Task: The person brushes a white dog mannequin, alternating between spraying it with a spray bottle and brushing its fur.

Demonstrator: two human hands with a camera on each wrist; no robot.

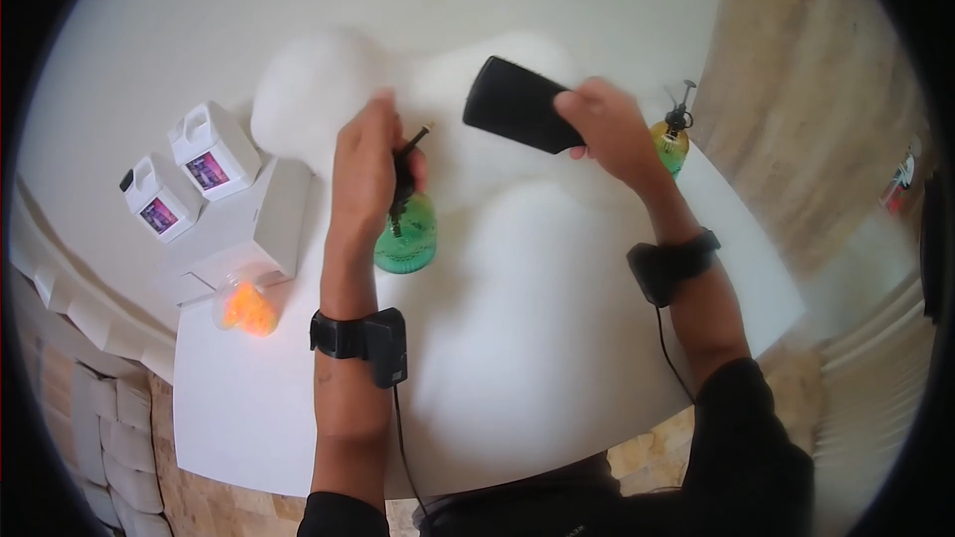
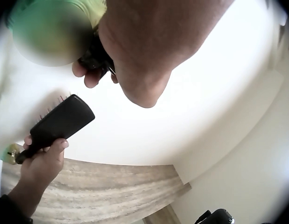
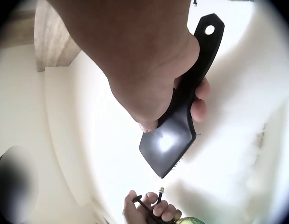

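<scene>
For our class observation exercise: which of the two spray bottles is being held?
The spray bottle in the left hand; the other bottle stands by the right edge of the table, held by neither hand.

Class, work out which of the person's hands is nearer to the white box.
Left. In the head view, the left hand, gripping a spray bottle, is a short way right of the white box; the right hand, holding the brush, is much farther right.
</scene>
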